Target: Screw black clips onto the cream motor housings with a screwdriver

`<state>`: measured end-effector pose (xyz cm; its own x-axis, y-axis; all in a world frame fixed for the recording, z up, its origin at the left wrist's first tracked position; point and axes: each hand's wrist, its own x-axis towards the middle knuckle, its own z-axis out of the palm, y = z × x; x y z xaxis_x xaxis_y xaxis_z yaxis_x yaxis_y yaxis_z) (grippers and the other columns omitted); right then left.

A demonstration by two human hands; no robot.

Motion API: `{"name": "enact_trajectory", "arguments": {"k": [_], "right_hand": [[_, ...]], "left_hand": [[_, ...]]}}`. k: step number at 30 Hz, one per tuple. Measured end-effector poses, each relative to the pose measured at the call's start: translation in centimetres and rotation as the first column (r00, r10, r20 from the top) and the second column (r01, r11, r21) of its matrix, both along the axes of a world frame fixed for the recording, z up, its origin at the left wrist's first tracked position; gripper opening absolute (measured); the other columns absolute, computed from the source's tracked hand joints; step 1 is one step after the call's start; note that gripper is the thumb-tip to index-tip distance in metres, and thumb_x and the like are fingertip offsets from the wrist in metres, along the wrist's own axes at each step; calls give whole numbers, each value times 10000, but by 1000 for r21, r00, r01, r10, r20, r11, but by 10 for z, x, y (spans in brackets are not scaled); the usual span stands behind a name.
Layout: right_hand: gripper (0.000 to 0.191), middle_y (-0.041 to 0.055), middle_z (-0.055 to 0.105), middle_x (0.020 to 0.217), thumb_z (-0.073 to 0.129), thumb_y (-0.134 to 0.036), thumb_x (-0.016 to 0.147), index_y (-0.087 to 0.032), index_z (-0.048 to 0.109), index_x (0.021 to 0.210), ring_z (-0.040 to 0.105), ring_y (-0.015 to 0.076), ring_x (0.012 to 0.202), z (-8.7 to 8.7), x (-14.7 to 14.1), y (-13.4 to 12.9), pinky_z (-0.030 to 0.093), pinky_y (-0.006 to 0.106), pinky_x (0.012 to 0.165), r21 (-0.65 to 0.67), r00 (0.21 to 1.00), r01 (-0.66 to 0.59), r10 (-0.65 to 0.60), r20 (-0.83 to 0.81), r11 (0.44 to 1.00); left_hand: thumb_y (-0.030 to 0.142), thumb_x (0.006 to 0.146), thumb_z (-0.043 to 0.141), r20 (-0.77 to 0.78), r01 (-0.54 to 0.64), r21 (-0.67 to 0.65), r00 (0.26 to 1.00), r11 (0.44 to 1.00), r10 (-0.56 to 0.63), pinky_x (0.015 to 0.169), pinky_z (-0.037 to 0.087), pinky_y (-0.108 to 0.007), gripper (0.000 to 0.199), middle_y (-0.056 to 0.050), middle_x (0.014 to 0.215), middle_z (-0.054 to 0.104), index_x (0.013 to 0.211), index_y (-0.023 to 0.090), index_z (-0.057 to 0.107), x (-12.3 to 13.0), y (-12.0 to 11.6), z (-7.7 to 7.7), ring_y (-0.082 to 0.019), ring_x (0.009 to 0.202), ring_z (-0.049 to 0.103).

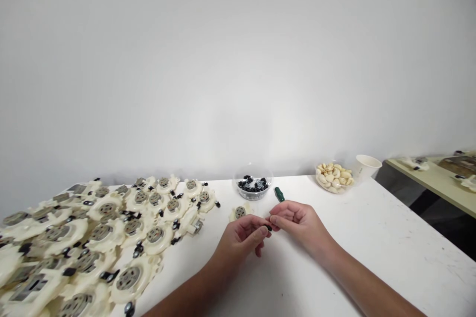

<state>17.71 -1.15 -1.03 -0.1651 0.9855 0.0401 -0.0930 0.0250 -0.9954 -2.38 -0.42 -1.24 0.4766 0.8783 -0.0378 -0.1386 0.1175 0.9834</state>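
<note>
My left hand (245, 237) is closed, with a small black part (268, 228) pinched between thumb and fingers. Close beside it on the right, my right hand (293, 218) is also closed, its thumb and fingertips pressed together near the black part; what they hold is too small to make out. Just behind my left hand lies a cream plastic housing with a round metal motor (240, 212), partly covered by the hand. A green-handled tool (279, 194) lies on the white table (394, 237) behind my right hand. A clear bowl (254, 196) of black parts and small shiny pieces stands farther back.
Many cream motor housings (128, 277) with black clips are piled across the left side. At the back right stand a clear bowl of cream-coloured pieces (334, 177) and a white cup (367, 164). Another table (435, 178) with parts on it is at the far right.
</note>
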Motion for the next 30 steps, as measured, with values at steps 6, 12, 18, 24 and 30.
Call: {"name": "enact_trajectory", "arguments": {"k": [6,12,18,24,30], "right_hand": [[242,34,753,732,865,-397,775,-196,777,875,692,172,695,2,-1,-3,548,283,666,37,999,50,-50,12,998],[188,64,783,835,820,-376,820,-208,786,898,736,243,824,4,0,-7,574,367,790,82,998,4,-9,56,997],[147,63,798,879,788,-377,844,-240,805,894,745,263,858,8,2,-10,571,384,803,193,962,43,-93,256,980],[127,53,790,854,778,-366,855,-242,800,873,731,251,827,12,0,-14,555,367,775,245,951,82,-149,271,966],[181,44,747,765,795,-406,834,-225,785,842,671,227,756,7,-4,-15,511,354,732,201,953,134,-182,241,970]], "left_hand": [[421,770,835,31,-85,-115,996,990,89,553,429,-219,332,-67,811,722,933,136,784,-1,-1,8,-92,579,505],[419,772,831,15,-77,-94,997,993,79,561,427,-223,349,-34,736,675,996,152,807,0,-2,8,-101,591,494],[461,787,809,-11,-97,-79,995,992,96,574,455,-235,379,-39,744,675,989,142,776,2,-3,8,-123,621,529],[478,789,797,-29,-84,-61,996,995,83,589,454,-238,377,-36,747,687,960,144,761,2,-2,8,-127,630,548],[464,807,784,-46,-71,-44,997,997,69,600,456,-239,367,-35,761,699,976,140,751,1,-1,8,-118,615,548]]}}
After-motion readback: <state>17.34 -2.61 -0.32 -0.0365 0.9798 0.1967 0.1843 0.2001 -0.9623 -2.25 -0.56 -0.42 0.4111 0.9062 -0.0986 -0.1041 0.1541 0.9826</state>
